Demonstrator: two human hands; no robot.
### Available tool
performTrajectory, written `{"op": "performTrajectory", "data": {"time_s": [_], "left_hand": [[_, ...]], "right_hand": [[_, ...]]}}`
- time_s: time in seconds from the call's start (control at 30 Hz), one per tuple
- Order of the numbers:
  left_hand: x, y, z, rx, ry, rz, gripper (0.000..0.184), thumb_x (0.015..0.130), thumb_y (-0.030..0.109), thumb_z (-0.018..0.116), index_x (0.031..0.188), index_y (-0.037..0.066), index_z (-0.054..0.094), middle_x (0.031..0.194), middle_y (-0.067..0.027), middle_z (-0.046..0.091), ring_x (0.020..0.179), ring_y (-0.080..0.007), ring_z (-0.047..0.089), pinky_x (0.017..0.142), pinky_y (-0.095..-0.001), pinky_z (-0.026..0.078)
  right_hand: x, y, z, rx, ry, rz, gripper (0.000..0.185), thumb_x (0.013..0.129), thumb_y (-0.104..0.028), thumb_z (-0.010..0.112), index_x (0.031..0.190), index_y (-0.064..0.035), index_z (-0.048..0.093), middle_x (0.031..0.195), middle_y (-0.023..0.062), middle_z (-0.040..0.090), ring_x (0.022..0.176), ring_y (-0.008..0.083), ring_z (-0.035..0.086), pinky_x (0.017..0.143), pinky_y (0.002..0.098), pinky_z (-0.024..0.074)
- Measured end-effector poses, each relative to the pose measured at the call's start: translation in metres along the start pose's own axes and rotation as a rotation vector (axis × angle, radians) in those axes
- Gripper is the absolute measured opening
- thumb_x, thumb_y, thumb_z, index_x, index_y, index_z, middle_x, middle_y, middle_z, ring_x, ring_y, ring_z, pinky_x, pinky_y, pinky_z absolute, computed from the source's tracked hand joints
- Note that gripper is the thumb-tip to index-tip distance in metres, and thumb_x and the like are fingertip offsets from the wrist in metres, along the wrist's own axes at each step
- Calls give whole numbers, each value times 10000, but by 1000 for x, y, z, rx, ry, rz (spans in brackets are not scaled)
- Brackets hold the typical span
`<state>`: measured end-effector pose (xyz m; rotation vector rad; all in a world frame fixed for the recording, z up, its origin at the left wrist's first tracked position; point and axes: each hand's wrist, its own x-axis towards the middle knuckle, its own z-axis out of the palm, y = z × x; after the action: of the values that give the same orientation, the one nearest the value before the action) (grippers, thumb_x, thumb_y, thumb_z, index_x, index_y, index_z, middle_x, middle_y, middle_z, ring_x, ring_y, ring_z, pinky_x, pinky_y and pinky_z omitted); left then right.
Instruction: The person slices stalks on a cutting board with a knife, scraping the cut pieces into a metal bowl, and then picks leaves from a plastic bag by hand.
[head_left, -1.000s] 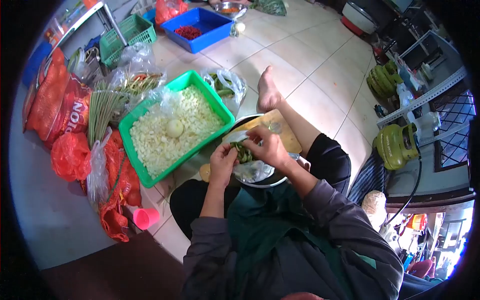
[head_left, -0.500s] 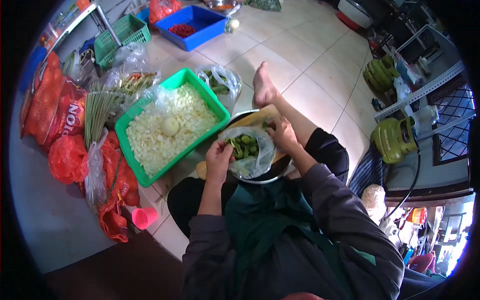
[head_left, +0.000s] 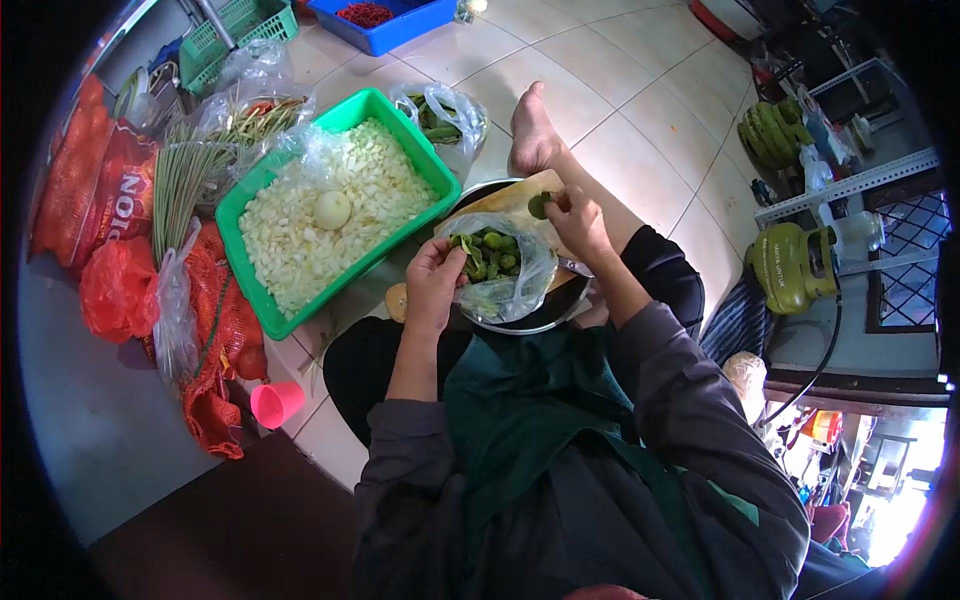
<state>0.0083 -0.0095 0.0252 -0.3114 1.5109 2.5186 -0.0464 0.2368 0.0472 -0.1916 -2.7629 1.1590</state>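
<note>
My right hand [head_left: 580, 228] pinches a dark green leaf [head_left: 540, 206] above the wooden cutting board [head_left: 508, 203]. My left hand [head_left: 434, 284] is closed at the left edge of a clear plastic bag [head_left: 538, 268], its fingertips beside a pale green leaf. Inside the open bag lie several dark green pieces [head_left: 497, 262], rounded or leaf-like; their exact kind is unclear. Bag and board rest over a metal basin [head_left: 545, 324] between my legs. What looks like a knife blade [head_left: 574, 267] shows right of the bag, partly hidden.
A green tray [head_left: 279, 325] of chopped pale onion, topped by a whole peeled onion [head_left: 332, 210], stands at left. Behind it are a bag of green vegetables [head_left: 440, 118] and a blue tray [head_left: 385, 37]. Red net sacks [head_left: 75, 185] and a pink cup [head_left: 277, 403] line the left side.
My right hand has risen away from the bag with the leaf, which shows more clearly now. My left hand stays at the bag's edge. The camera view has shifted slightly.
</note>
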Motion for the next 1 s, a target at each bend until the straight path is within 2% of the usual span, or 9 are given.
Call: {"op": "performTrajectory", "data": {"time_s": [0.1,0.2,0.33,0.5,0.6,0.7,0.87,0.9,1.0], "left_hand": [[-3,4,5,22,17,8,132,909,112,670,1027,59,646,884,36,628,732,-22,565,607,-173,467],[-3,3,3,-9,-27,14,127,905,113,677,1020,61,658,884,34,644,723,-28,572,616,-183,472],[-5,4,2,-83,-54,19,126,899,111,690,1012,61,665,888,27,658,724,-37,583,634,-194,481],[-5,4,4,-87,-51,29,137,895,107,699,1018,57,662,888,17,664,744,-41,592,641,-191,483],[-4,4,5,-81,-53,29,131,899,101,695,1015,53,658,876,17,656,733,-38,581,624,-184,471],[-5,4,4,-50,-50,46,126,902,92,690,1014,49,651,859,25,640,712,-33,563,602,-180,453],[-5,2,5,18,-23,117,117,896,60,685,1002,45,639,837,33,617,700,-26,541,600,-180,439],[-5,1,5,27,-34,140,117,894,51,683,1002,42,636,837,33,614,702,-24,539,607,-179,438],[-4,-3,3,84,-70,187,130,885,13,677,1004,26,625,854,22,613,726,-29,547,642,-180,448]], "right_hand": [[-2,-32,-13,157,1,16,225,834,-158,690,974,12,643,860,160,693,786,196,689,749,319,538],[-11,-52,-14,297,-113,-110,211,872,-122,685,1020,23,650,868,61,691,800,101,635,743,268,523],[-32,-79,-7,222,-269,-228,216,878,-124,687,1037,21,666,862,61,687,801,83,623,735,248,515],[-50,-92,10,309,-349,-193,207,879,-119,684,1027,26,672,856,69,694,725,79,622,687,260,524],[-53,-91,15,380,-389,-105,215,851,-125,677,1011,19,677,898,159,707,815,208,696,761,327,548],[-55,-93,5,302,-302,-186,194,865,-126,672,1018,-7,684,939,168,695,835,234,692,764,339,547],[-41,-37,-19,94,109,-302,185,879,-52,598,1048,-20,666,929,181,642,817,314,661,742,370,545],[-41,-21,-26,17,-2,-165,222,855,-69,604,1068,-28,652,950,180,626,903,344,636,822,409,523],[-53,21,-28,-227,-158,-319,278,832,-121,633,1098,-42,640,1008,188,610,1021,347,594,920,445,470]]}}
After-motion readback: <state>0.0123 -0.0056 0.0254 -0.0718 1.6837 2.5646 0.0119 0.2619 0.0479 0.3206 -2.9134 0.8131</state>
